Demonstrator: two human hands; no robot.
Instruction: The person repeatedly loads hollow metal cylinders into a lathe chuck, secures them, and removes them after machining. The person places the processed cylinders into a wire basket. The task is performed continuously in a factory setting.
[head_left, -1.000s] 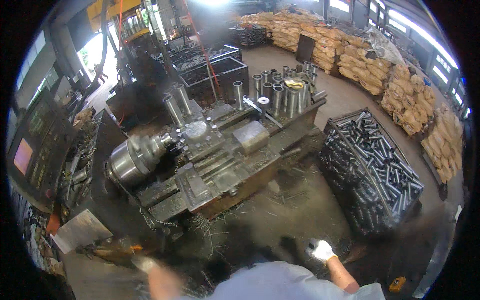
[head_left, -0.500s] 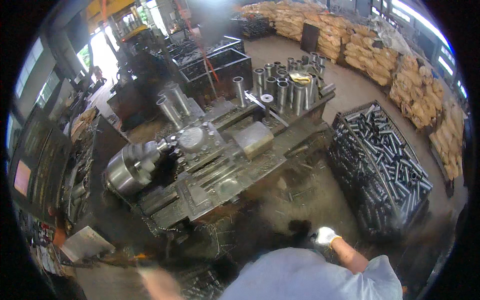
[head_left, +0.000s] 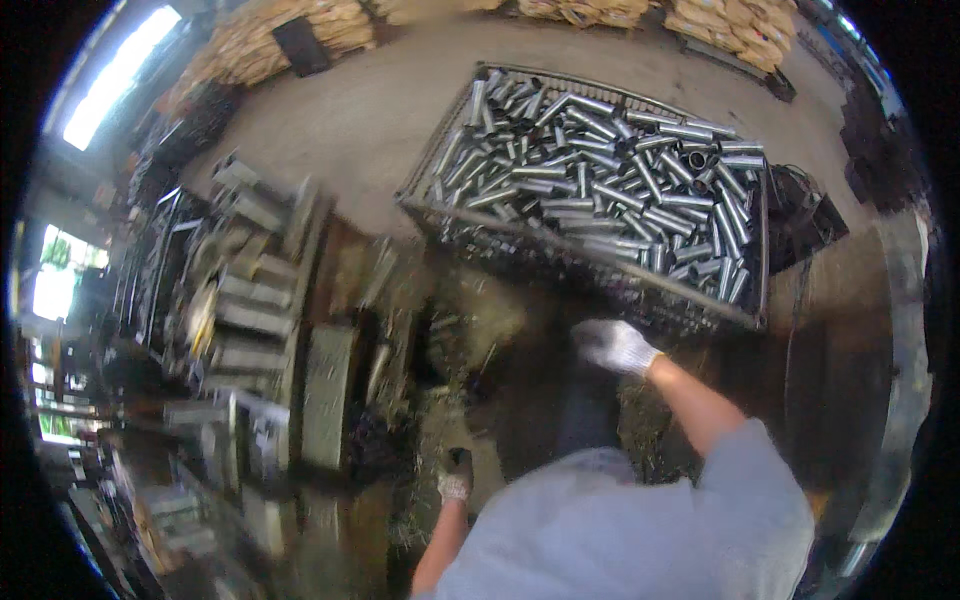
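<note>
My right hand (head_left: 614, 346), in a white knit glove, reaches out in front of the near wall of a wire-mesh crate (head_left: 590, 262). Its fingers are smeared by motion, and no held thing shows. Inside the crate lie many loose shiny metal tubes (head_left: 640, 205), piled at all angles. Low in the view, my left hand (head_left: 456, 478) hangs beside my body in a glove with a white cuff and dark, soiled fingers. Whether those fingers hold anything cannot be made out.
To the left, blurred, is a machine bed (head_left: 325, 395) with several larger metal cylinders (head_left: 250, 318) at its far end. Metal shavings (head_left: 415, 520) litter the floor near my left hand. Stacked tan sacks (head_left: 735, 30) line the back. A dark container (head_left: 805, 215) stands right of the crate.
My view has swung right, from the lathe to the crate, which now sits ahead of me. My right arm reaches farther forward, and the left hand now hangs close to my body.
</note>
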